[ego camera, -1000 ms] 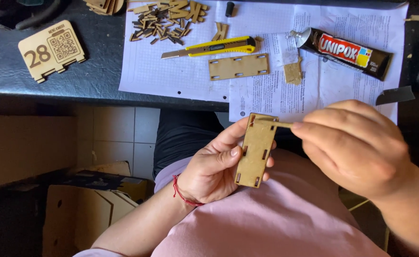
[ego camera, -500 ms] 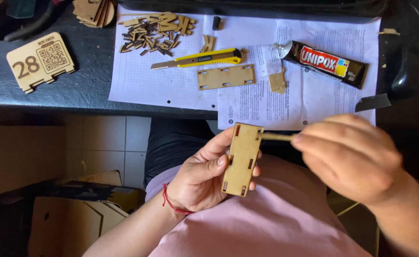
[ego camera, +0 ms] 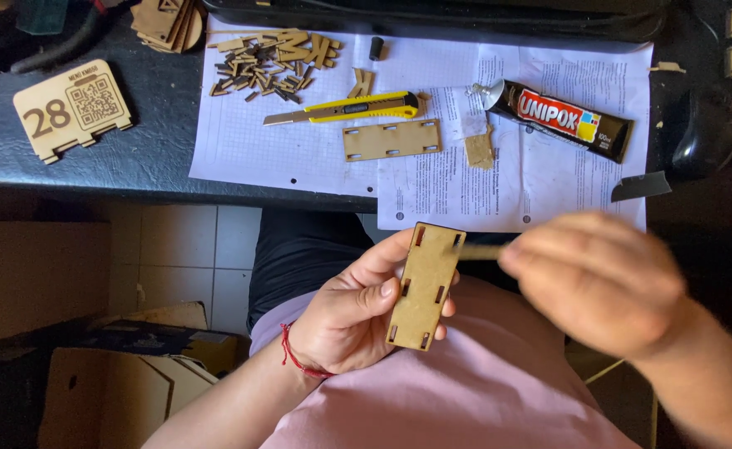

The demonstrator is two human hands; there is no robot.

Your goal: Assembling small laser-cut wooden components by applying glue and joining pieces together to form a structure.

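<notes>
Pale brown fibreboard is what the work turns on: in the head view the left hand (ego camera: 349,320) holds a slotted rectangular wooden plate (ego camera: 425,287) upright over the lap, thumb pressed across its face and fingers wrapped behind, so that grip is clamped on the plate. The right hand (ego camera: 603,278) is blurred with motion just beside the plate's upper right corner, its fingers pinched together on a thin wooden stick (ego camera: 478,251) whose tip meets the plate near a slot at the top edge.

Judging from this, the step in hand looks like working the stick along or into that top slot (whether spreading glue or clearing the cut, the blur does not let me tell). The next move would call for a steady plate and a fine, light touch with the stick's tip, kept to the slot rather than the face.

Further up in the same view, the dark table (ego camera: 133,158) carries white paper sheets (ego camera: 540,179). On them lie a second slotted plate (ego camera: 391,139), a yellow utility knife (ego camera: 345,110) just above it, a black glue tube (ego camera: 565,119) with its crumpled end open to the left, a heap of small wooden offcuts (ego camera: 270,60), and a small square scrap (ego camera: 479,150). Off the paper to the left stands a wooden tag (ego camera: 73,108) with a square code pattern.
</notes>
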